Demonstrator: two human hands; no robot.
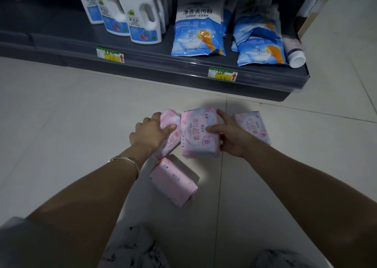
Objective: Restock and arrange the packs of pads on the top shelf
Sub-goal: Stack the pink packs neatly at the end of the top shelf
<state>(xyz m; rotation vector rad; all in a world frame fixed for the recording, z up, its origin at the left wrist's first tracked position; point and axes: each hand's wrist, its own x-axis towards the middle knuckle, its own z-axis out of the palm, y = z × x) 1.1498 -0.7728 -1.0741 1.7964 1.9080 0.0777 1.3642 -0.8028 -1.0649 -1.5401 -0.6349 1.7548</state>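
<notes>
Head view: left hand (151,134) grips the leftmost pad pack (171,118). Right hand (231,140) clasps the middle pad pack (196,139), just beside it.

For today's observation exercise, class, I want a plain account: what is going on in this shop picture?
A person reaches down to the tiled floor in front of a low shop shelf. The left hand holds the left pack of pads, and the right hand holds the middle pack. A third pack lies just right of that hand, and a fourth pack lies nearer the person. The shelf in view holds detergent bottles and blue pouches.
</notes>
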